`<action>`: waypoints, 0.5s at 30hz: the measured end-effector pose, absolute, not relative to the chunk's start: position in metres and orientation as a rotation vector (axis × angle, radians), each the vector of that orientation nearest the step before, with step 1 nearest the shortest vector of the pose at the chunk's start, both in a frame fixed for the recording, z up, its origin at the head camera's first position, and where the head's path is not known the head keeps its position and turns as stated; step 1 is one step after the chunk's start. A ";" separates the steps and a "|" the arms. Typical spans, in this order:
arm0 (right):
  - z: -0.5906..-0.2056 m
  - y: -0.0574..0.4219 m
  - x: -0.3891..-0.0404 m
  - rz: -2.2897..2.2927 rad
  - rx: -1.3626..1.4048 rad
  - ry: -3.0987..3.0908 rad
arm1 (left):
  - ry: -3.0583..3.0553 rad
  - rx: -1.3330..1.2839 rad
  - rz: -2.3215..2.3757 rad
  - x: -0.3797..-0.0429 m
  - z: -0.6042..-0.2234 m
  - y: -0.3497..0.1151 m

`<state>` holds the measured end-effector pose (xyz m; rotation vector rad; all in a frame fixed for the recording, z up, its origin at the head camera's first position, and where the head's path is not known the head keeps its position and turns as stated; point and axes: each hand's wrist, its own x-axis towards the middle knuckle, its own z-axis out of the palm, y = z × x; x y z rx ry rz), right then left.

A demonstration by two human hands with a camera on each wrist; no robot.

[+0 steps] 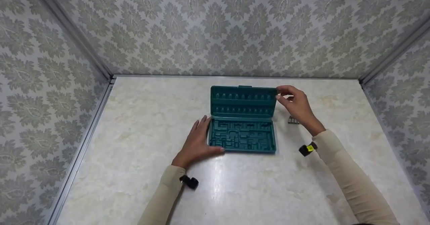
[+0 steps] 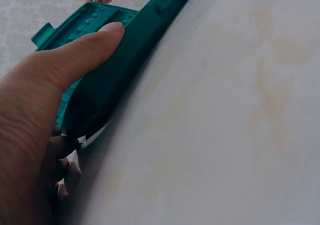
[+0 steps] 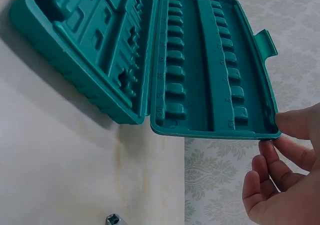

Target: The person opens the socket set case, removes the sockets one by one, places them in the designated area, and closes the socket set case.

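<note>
A teal plastic socket case [image 1: 248,150] lies on the table with its lid [image 1: 243,101] raised on the hinge. Moulded recesses cover the base, and two rows of raised bumps run across the lid. My left hand [image 1: 196,144] grips the base's near left corner, thumb on the front edge, fingers along the left side. At the lid's upper right corner, my right hand [image 1: 297,105] pinches the rim between thumb and fingers. A latch tab [image 3: 266,43] sticks out from the lid's edge. Several small metal sockets [image 1: 293,120] stand right of the case, partly behind the right wrist.
The pale marbled table [image 1: 144,117] reaches back to a patterned wall [image 1: 218,33]. Metal framing [image 1: 80,141] runs along the left edge, with patterned panels on both sides. In the right wrist view a single socket end [image 3: 114,219] shows at the bottom edge.
</note>
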<state>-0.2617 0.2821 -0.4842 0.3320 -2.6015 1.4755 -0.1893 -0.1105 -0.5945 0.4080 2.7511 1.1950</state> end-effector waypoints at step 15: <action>-0.486 0.281 -0.226 1.615 0.363 -2.477 | 2.747 0.388 1.182 -0.188 -0.595 -0.111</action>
